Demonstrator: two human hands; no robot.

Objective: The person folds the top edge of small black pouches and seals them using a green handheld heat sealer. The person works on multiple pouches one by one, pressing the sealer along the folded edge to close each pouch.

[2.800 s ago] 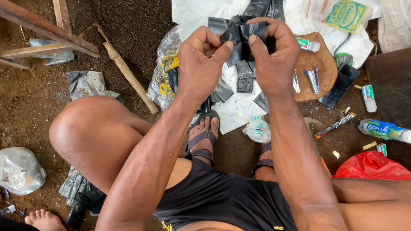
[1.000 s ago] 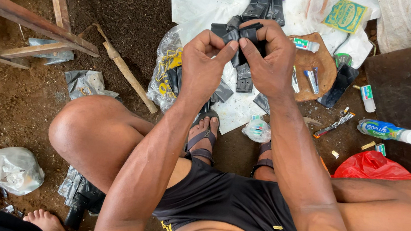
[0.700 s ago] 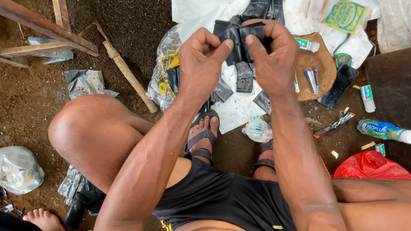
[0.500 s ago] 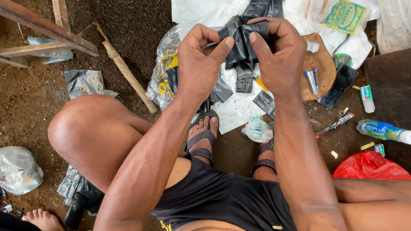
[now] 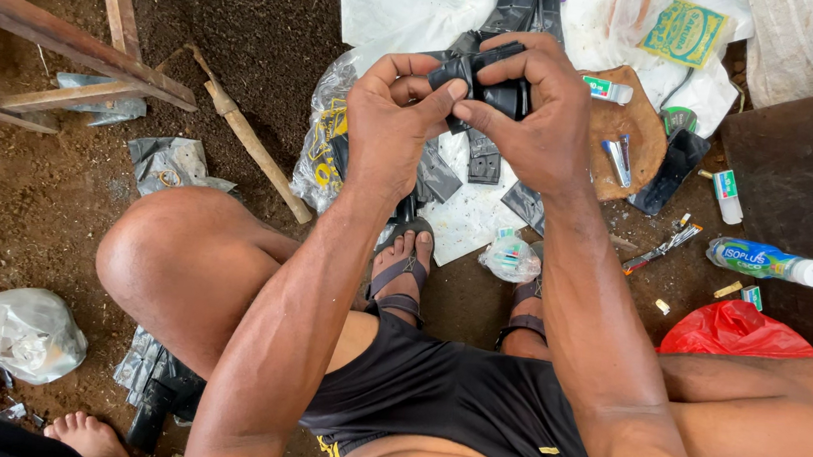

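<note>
I hold a folded piece of black rubber (image 5: 489,75) up in front of me with both hands. My left hand (image 5: 395,123) pinches its left end between thumb and fingers. My right hand (image 5: 534,112) wraps over its right part, fingers curled on top. Beneath my hands, further black rubber strips (image 5: 485,157) lie on a white sheet (image 5: 398,4) spread over the dirt. I am squatting, with my sandalled feet (image 5: 402,270) just below the sheet.
A wooden board (image 5: 634,131) with a metal tool and small tube lies right of my hands, near a dark phone-like slab (image 5: 670,172). A plastic bottle (image 5: 766,261), red bag (image 5: 737,330), wooden stick (image 5: 251,144), wooden frame (image 5: 67,37) and white bag (image 5: 17,332) surround me. Another person's toes (image 5: 88,436) show at the bottom left.
My hands have kept working the black rubber piece, folding it tighter and lifting it slightly away from me; my right fingers now curl further over its top.
</note>
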